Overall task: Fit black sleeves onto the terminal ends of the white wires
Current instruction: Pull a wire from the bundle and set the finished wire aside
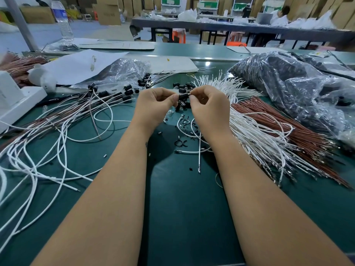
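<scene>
My left hand (155,104) pinches a black sleeve (183,96) between thumb and fingers above the green table (184,189). My right hand (208,104) pinches the terminal end of a white wire (189,94) right at the sleeve's right opening; the wire itself is mostly hidden under the hand. Loose black sleeves (184,87) lie just beyond and beneath my fingers. A fan of bare white wires (255,139) spreads to the right. White wires with sleeves fitted (107,96) lie in a tangle at the left.
Reddish-brown wires (292,129) lie beside the white fan. A large clear bag of black parts (299,87) fills the right back. A smaller bag (123,72), white paper (80,64), a white box (13,100) and a water bottle (62,20) stand at the left back.
</scene>
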